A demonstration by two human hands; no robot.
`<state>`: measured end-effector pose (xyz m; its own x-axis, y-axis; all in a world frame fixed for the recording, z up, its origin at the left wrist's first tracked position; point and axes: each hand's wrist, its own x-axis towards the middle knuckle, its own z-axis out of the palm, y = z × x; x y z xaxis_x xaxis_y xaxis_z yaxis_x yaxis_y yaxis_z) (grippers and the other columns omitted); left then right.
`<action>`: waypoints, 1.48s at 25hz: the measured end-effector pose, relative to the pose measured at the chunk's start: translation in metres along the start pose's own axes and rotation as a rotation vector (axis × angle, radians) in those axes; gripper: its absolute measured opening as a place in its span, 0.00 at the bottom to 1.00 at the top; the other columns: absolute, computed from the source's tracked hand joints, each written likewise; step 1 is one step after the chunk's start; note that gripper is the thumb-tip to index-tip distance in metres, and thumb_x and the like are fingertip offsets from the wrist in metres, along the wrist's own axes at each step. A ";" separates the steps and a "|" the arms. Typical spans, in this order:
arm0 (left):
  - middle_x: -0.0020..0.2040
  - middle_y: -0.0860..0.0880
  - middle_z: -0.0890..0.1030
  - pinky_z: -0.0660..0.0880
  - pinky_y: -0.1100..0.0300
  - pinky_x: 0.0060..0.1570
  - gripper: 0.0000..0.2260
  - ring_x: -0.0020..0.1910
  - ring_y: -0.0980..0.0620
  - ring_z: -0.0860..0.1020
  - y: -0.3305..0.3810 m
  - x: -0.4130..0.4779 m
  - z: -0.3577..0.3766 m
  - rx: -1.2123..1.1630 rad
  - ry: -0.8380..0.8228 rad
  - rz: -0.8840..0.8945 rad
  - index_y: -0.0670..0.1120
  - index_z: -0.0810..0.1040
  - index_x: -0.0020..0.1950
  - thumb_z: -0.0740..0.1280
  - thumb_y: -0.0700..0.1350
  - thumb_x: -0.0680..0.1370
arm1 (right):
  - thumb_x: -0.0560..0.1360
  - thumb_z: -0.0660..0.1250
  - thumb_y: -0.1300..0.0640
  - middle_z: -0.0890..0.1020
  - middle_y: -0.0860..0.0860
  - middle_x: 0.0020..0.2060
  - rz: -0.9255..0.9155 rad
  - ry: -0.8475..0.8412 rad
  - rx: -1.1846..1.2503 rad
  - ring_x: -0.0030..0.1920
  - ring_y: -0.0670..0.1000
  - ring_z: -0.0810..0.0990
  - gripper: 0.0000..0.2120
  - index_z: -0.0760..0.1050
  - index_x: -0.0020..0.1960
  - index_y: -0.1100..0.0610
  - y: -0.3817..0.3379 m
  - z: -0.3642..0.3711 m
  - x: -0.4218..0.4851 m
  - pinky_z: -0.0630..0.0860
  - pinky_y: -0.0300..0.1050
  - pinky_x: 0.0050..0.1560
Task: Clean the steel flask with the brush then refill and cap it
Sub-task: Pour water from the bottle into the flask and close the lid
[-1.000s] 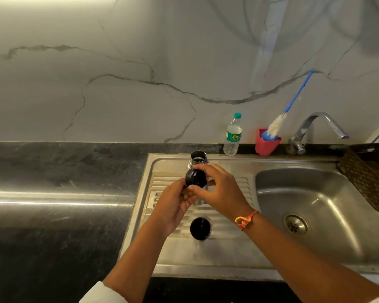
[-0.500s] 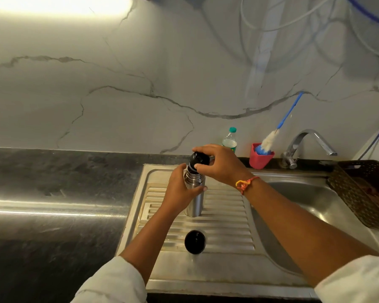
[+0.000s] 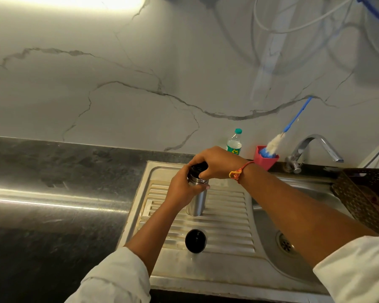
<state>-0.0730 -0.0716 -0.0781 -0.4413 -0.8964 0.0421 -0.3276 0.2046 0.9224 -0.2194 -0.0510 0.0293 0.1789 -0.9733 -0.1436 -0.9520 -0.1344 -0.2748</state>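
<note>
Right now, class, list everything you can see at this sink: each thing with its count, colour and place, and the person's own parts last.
Steel flask: one, silver, upright on the drainboard.
Black stopper: one, at the flask's mouth.
Black cap: one, on the drainboard, nearer the camera.
Bottle brush: one, blue and white, standing in the red cup.
Water bottle: one, clear with green cap, by the wall.
Tap: one, chrome, behind the basin.
Sink: one, steel.
Basket: one, brown, far right.
Left hand: grip round the flask.
Right hand: grip on the stopper.
</note>
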 end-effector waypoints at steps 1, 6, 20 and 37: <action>0.57 0.56 0.81 0.79 0.57 0.56 0.33 0.56 0.54 0.80 0.000 0.000 0.000 0.004 0.000 -0.001 0.53 0.73 0.69 0.83 0.48 0.67 | 0.72 0.73 0.57 0.83 0.49 0.57 0.002 -0.009 -0.041 0.55 0.51 0.80 0.23 0.78 0.66 0.49 -0.003 -0.001 0.002 0.78 0.44 0.55; 0.57 0.54 0.83 0.80 0.53 0.56 0.31 0.55 0.53 0.82 -0.002 0.003 -0.001 0.009 -0.011 -0.020 0.51 0.76 0.65 0.84 0.49 0.66 | 0.67 0.78 0.48 0.83 0.51 0.51 0.082 0.025 -0.226 0.49 0.51 0.81 0.22 0.81 0.59 0.52 -0.016 -0.011 0.014 0.80 0.43 0.49; 0.59 0.54 0.82 0.80 0.52 0.59 0.33 0.58 0.52 0.80 -0.002 0.001 0.001 0.010 0.036 -0.047 0.51 0.75 0.67 0.84 0.49 0.65 | 0.79 0.53 0.32 0.80 0.54 0.34 0.381 -0.008 -0.191 0.37 0.51 0.78 0.31 0.76 0.39 0.58 -0.017 -0.009 0.017 0.77 0.47 0.48; 0.56 0.54 0.83 0.80 0.52 0.57 0.30 0.56 0.53 0.81 0.000 -0.003 0.008 -0.008 0.110 -0.057 0.51 0.76 0.62 0.85 0.49 0.64 | 0.78 0.51 0.29 0.80 0.54 0.32 0.388 0.037 -0.097 0.37 0.51 0.80 0.34 0.77 0.37 0.57 -0.016 0.002 0.012 0.78 0.48 0.46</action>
<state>-0.0782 -0.0663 -0.0811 -0.3277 -0.9443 0.0308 -0.3428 0.1492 0.9275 -0.2017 -0.0600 0.0300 -0.2059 -0.9611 -0.1842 -0.9664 0.2293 -0.1161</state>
